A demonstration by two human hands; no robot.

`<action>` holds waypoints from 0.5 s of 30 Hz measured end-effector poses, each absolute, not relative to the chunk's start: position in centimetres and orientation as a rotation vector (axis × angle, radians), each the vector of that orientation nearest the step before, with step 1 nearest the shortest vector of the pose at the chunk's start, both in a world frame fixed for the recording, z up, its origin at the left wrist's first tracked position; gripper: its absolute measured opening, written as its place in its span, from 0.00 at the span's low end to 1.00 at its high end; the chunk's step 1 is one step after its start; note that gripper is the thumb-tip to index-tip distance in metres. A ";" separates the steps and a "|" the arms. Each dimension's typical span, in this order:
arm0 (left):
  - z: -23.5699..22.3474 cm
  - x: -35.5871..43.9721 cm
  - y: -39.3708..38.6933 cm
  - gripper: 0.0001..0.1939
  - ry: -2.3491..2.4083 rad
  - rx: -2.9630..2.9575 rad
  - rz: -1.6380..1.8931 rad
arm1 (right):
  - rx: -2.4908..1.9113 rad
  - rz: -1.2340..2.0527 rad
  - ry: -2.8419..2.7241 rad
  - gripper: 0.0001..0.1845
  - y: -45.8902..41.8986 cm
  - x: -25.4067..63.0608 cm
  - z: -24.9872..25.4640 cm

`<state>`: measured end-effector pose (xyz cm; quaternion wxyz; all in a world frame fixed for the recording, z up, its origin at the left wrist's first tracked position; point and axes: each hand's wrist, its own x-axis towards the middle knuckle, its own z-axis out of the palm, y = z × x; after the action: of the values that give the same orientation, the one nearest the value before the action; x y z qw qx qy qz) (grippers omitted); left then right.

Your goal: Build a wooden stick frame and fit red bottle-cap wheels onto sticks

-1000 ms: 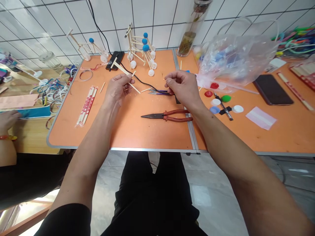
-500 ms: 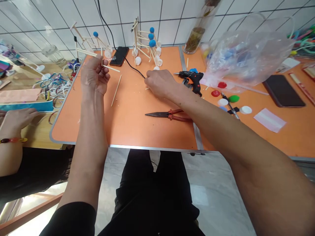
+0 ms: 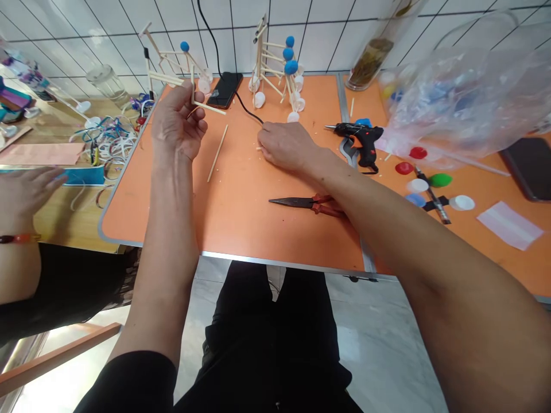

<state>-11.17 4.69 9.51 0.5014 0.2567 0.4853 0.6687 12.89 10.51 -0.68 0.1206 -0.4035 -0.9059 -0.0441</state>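
Note:
My left hand point(image 3: 181, 120) is raised over the left part of the orange table, its fingers closed on joined thin wooden sticks point(image 3: 210, 108); one points up and another juts right. My right hand point(image 3: 286, 144) is low over the table's middle, fingers pinched together. A short pale stick tip point(image 3: 259, 149) pokes out from under them; the rest is hidden. Between the hands lies a loose wooden stick point(image 3: 217, 154). Needle-nose pliers point(image 3: 297, 202) with red handles lie below my right forearm, which covers their ends. A black glue gun point(image 3: 359, 137) rests right of my right hand.
Stick models with blue balls point(image 3: 291, 67) and white wheels stand by the tiled wall. A phone point(image 3: 224, 90), glass tube point(image 3: 370, 60), plastic bag point(image 3: 469, 103) and coloured caps point(image 3: 441, 180) surround the work area. Another person's hand point(image 3: 28, 189) rests at the left.
The view has shifted, so table things appear farther right. Relative to the table, my right hand has moved slightly left. My left hand keeps hold of the sticks. The other person's hand has shifted.

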 end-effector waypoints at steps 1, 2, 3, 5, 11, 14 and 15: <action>9.5 -11.2 4.7 0.13 1.183 0.622 1.611 | -1.195 -0.117 -2.639 0.12 10.1 12.5 -0.3; 9.4 -11.1 4.7 0.14 1.187 0.626 1.590 | -1.213 -0.089 -2.624 0.13 9.7 12.2 0.1; 9.4 -11.0 4.7 0.14 1.194 0.627 1.587 | -1.231 -0.047 -2.602 0.14 9.3 12.0 0.6; 9.1 -10.4 4.7 0.15 1.196 0.653 1.571 | -1.266 0.077 -2.512 0.16 8.7 12.0 1.5; 7.1 -7.4 4.4 0.17 1.223 0.874 1.295 | -1.245 0.670 -1.898 0.11 6.5 14.9 2.9; 6.0 -6.2 4.2 0.16 1.203 1.011 1.209 | -1.179 0.945 -1.638 0.07 5.2 17.0 2.8; 5.6 -5.9 4.2 0.16 1.207 1.031 1.201 | -1.160 1.015 -1.577 0.07 4.9 17.6 2.8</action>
<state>-5.86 4.15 5.64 0.5443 0.4346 0.5086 0.5062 17.58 4.87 2.78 0.4511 -0.4695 -0.6383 0.4107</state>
